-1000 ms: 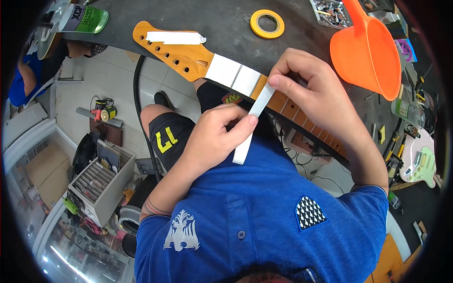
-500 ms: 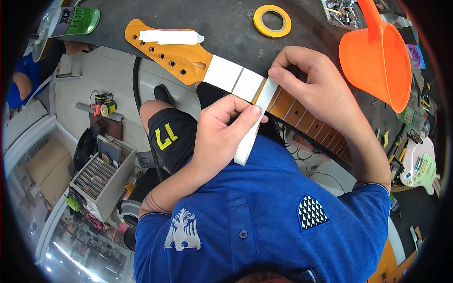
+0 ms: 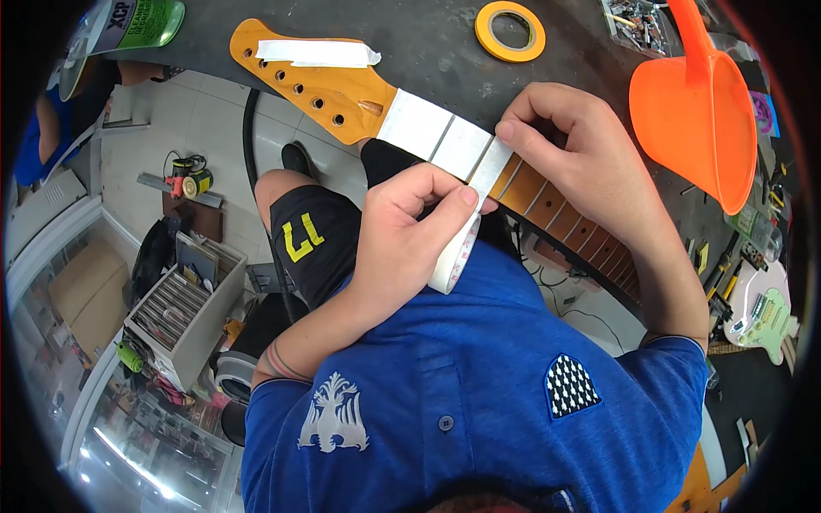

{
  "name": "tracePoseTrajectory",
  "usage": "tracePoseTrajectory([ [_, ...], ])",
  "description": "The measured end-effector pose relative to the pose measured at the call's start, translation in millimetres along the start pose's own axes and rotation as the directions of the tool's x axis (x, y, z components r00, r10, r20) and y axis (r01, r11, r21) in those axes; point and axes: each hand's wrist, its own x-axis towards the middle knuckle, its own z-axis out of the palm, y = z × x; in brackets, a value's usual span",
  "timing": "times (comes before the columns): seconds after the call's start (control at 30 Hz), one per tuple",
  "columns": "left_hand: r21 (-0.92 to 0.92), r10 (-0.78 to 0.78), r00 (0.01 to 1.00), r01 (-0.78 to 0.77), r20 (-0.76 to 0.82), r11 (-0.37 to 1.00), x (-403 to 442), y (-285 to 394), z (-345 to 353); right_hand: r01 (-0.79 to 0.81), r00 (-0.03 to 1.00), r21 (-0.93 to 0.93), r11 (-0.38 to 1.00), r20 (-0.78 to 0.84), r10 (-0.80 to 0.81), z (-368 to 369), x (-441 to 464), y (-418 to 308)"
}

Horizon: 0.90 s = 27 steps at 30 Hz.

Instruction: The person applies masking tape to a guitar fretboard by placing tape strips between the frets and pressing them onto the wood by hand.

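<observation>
A guitar neck [image 3: 564, 224] runs diagonally across the view, its wooden headstock [image 3: 329, 87] at the upper left with a white strip lying on it. White tape [image 3: 419, 126] covers the fretboard near the headstock. Another white tape strip [image 3: 486, 171] lies across the fretboard beside the covered part, and its loose end curls down over the blue shirt. My left hand [image 3: 406, 235] pinches this strip at the near edge of the neck. At the far edge, my right hand [image 3: 573, 150] pinches the strip's upper end between thumb and fingers.
A yellow tape roll [image 3: 510, 32] and an orange scoop [image 3: 694, 128] are on the dark bench. A green-labelled bottle [image 3: 150, 24] is at the upper left, a pink guitar body [image 3: 761, 312] at the right. Another person's blue sleeve [image 3: 64, 128] shows at far left.
The strip has come down across the fretboard against the taped part, having been held above the neck. My hands have moved closer to the neck's edges. The roll and scoop appear further right.
</observation>
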Motion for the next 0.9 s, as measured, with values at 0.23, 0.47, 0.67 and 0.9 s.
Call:
tracePoseTrajectory([
  [0.23, -0.003, -0.005, 1.000, 0.005, -0.008, 1.000, 0.1, -0.8, -0.4, 0.044, 0.999, -0.020, 0.999, -0.025, -0.044, 3.6, 0.6, 3.0],
  [0.47, 0.001, 0.008, 1.000, -0.008, -0.008, 1.000, 1.2, -2.6, -0.8, 0.018, 1.000, -0.036, 0.999, -0.018, -0.019, 2.5, -0.1, 0.1],
  [0.67, 0.029, 0.014, 1.000, -0.014, -0.004, 0.999, 1.6, -2.1, -1.7, 0.029, 0.999, -0.039, 0.999, -0.030, -0.030, 3.7, -0.6, 1.5],
  [0.9, 0.027, 0.008, 1.000, -0.008, 0.000, 1.000, 1.4, -1.7, -2.8, -0.007, 1.000, -0.040, 0.999, -0.023, 0.006, 3.3, -1.0, -0.5],
])
